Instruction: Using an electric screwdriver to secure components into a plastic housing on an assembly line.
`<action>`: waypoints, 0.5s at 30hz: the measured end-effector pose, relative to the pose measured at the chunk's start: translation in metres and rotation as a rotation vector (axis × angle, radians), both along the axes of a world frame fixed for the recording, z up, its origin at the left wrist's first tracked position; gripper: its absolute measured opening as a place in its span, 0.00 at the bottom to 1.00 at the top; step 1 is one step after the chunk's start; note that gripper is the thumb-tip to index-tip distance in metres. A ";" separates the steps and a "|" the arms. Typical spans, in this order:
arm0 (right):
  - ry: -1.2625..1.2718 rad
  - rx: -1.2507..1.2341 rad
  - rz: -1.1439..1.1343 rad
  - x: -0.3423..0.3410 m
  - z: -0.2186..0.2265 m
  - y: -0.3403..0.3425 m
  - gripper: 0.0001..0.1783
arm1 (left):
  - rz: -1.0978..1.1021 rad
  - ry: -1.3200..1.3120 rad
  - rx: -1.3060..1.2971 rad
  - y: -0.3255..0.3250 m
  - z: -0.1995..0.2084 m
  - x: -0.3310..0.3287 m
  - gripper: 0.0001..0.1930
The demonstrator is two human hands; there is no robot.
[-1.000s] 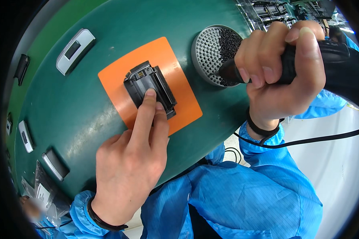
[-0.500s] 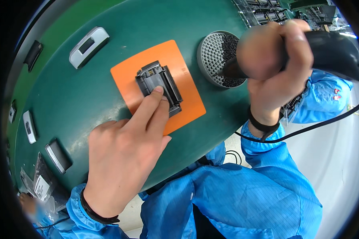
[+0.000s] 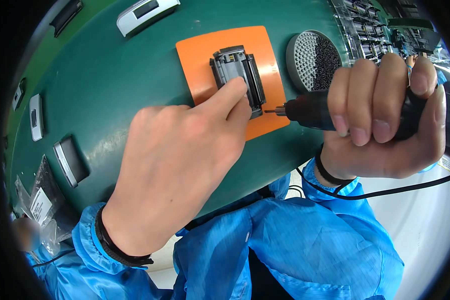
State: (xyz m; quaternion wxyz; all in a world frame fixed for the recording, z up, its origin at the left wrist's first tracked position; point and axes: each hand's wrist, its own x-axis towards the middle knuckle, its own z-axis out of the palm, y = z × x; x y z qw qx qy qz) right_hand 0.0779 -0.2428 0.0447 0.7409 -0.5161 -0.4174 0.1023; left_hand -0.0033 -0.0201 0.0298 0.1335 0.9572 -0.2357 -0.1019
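Note:
On an orange mat lies a black plastic device housing with a long slot down its right side. My left hand holds it down, the index finger pressed on its middle and the other fingers bent beneath. My right hand is wrapped round a black electric screwdriver, held almost level. Its thin bit points left, close to the housing's near right corner; whether it touches cannot be told. Behind the screwdriver stands a round grey dish with a dimpled floor and many small black screws.
A white-and-grey cover lies at the far edge, with similar covers at the left. A clear plastic bag is at the near left, beside another person's blurred hand. Trays of parts stand far right. A black cable crosses below my right hand.
My right hand has brought the screwdriver from the screw dish down and left to the housing. My left hand stays on the housing. The whole view has shifted.

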 end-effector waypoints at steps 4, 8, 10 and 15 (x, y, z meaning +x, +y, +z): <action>0.016 -0.010 0.017 0.000 -0.005 0.005 0.19 | 0.014 0.002 -0.006 0.000 -0.002 -0.001 0.25; -0.007 -0.022 0.015 0.002 -0.010 0.006 0.19 | 0.022 -0.003 -0.023 -0.001 -0.003 0.000 0.25; -0.006 -0.016 0.029 0.004 -0.012 0.007 0.19 | 0.024 -0.004 -0.029 -0.001 -0.003 0.000 0.26; 0.001 -0.015 0.041 0.006 -0.015 0.009 0.18 | 0.025 0.001 -0.032 -0.002 -0.004 0.001 0.26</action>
